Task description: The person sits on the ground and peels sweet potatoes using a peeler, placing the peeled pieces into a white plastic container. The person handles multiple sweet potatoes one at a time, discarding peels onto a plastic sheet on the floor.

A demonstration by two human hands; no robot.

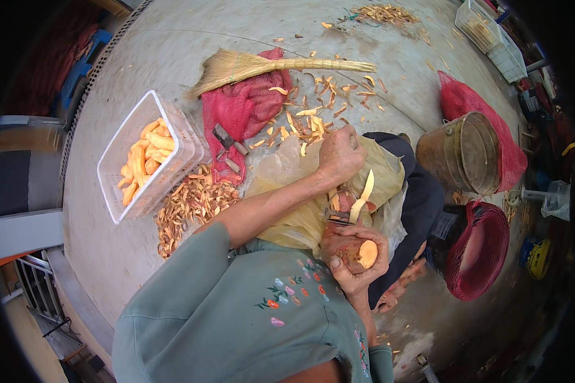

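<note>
My left hand (342,155) is closed around the hidden handle of a peeler (339,209), whose metal frame and blade lie against the upper part of a large red-skinned sweet potato (338,246). A pale strip of peel (363,197) sticks up from the blade. My right hand (362,258) grips the sweet potato from below and the side, its cut orange end facing up. Yellowish plastic sheeting (287,218) covers my lap under the hands. A white plastic crate (116,201) to the left holds several peeled sweet potatoes (141,158).
Peelings (196,201) are heaped beside the crate. A straw broom (249,69) and a cleaver-like tool (225,138) lie on red mesh sacks (230,107). At right stand a metal bucket (460,153) and a mesh-lined container (481,253). More peelings (388,14) lie at the top.
</note>
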